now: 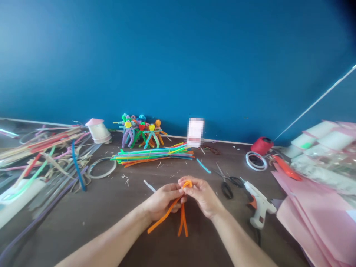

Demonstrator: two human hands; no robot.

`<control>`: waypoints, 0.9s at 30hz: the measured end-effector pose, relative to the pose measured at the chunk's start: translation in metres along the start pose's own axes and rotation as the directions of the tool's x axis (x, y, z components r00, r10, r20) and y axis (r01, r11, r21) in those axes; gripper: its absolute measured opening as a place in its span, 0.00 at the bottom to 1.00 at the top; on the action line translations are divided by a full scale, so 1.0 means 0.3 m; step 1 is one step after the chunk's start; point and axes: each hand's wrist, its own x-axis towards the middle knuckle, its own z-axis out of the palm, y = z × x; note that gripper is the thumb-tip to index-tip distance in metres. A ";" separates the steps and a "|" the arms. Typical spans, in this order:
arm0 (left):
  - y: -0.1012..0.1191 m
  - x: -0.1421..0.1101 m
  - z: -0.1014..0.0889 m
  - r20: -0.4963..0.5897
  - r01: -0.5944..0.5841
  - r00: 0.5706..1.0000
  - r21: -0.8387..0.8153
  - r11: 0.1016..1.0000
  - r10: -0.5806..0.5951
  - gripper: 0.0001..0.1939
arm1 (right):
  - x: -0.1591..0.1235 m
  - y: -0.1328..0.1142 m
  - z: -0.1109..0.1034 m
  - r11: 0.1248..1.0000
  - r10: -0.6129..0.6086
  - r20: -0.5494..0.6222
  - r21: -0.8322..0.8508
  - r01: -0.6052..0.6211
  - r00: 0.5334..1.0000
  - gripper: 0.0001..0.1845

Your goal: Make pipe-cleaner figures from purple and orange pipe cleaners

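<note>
Orange pipe cleaners point(164, 218) are pinched between both hands above the table. My left hand point(163, 198) is closed on them, and one strand slants down past its fingers toward the lower left. My right hand point(202, 195) grips the upper end, where the orange pipe cleaner is bent into a small loop at the fingertips. Further strands hang down between the hands. Just beyond lies a bundle of colourful pipe cleaners point(155, 155). Several pipe-cleaner figures point(141, 129) stand behind it against the wall.
Scissors point(227, 185) and a white hot glue gun point(260, 207) lie to the right, with pink sheets point(308, 222) farther over. A red spool point(261, 145) and a ring of tape point(256, 161) stand behind. Loose strips point(55, 163) and a white cup point(98, 131) are left.
</note>
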 end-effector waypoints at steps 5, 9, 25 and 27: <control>-0.013 0.012 0.008 -0.108 -0.124 0.984 0.151 0.981 0.141 0.13 | 0.000 -0.002 0.013 0.999 -0.016 -0.041 0.034 0.018 0.999 0.09; -0.004 0.017 -0.002 -0.239 -0.255 0.937 0.025 0.966 0.254 0.11 | -0.004 0.009 0.030 0.993 0.051 -0.092 0.109 -0.041 0.994 0.22; 0.026 0.012 -0.040 -0.219 -0.244 0.956 -0.230 0.942 0.194 0.09 | -0.014 0.047 0.072 0.972 0.235 0.057 -0.016 -0.234 0.970 0.17; 0.023 0.017 -0.050 -0.210 -0.225 0.965 -0.337 0.914 0.160 0.07 | -0.014 0.050 0.075 0.977 0.202 0.047 -0.074 -0.198 0.978 0.17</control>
